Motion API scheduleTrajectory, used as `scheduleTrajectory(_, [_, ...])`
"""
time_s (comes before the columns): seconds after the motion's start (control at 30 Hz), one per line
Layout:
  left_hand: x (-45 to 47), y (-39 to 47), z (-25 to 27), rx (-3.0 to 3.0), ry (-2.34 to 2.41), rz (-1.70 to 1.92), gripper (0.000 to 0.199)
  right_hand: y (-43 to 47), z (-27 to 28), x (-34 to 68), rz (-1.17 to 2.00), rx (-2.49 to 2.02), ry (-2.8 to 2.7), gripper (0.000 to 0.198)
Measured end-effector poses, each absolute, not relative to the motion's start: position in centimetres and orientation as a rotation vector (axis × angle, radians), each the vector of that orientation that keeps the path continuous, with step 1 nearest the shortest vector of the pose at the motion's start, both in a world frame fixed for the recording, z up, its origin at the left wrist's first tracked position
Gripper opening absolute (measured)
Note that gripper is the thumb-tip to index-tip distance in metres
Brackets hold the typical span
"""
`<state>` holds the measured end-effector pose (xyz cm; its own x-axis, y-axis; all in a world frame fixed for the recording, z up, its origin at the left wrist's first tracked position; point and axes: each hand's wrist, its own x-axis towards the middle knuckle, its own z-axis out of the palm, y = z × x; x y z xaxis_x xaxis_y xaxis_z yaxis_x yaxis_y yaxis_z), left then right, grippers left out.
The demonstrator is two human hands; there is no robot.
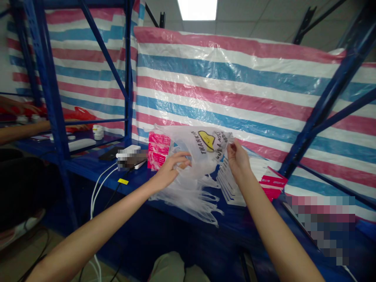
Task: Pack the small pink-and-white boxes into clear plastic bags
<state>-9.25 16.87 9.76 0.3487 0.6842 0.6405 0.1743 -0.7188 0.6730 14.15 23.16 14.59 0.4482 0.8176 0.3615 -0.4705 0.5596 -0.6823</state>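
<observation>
A white translucent plastic bag (195, 147), printed with black lettering and a yellow picture, is held up over the blue shelf. My right hand (237, 159) pinches its right edge between thumb and fingers. At the left side of the bag is my left hand (172, 169), fingers stretched out and a little apart against the film; whether the fingertips are inside it I cannot tell. Below both hands lies a pile of similar plastic bags (188, 199), handles toward me. Pink printed packaging (158, 149) is behind my left hand, and a stack of white flat pieces (230, 184) is beside my right wrist.
More pink packaging (273, 183) lies on the right. White cables (93, 196) hang over the shelf edge near a yellow tag (123, 181). Blue rack posts (48, 78) rise on both sides before a striped sheet (220, 86). Another person's arm (26, 131) reaches in from the left.
</observation>
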Motion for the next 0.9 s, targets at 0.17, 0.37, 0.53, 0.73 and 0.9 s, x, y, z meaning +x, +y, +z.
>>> scheduleTrajectory(0.17, [-10.1,17.9,10.5,1.556,0.657,1.328,0.022,21.2,13.2,14.0,0.796,-0.601,-0.912,0.026])
scheduleTrajectory(0.37, [-11.4,16.8,10.8,1.311,0.458,1.047,0.032,14.6,12.3,11.7,0.138,-0.711,-1.764,0.057])
scheduleTrajectory(0.53, [-11.4,16.7,10.7,1.302,0.491,0.977,0.041,12.6,12.7,10.9,-0.064,-0.775,-2.034,0.037])
scheduleTrajectory(0.73, [-11.4,16.3,10.8,1.385,0.46,0.908,0.032,13.1,12.9,10.4,-0.076,-0.745,-1.918,0.016])
scheduleTrajectory(0.9, [-11.7,16.1,10.5,1.384,0.441,0.862,0.022,13.3,12.6,9.8,0.104,-0.702,-1.895,0.014])
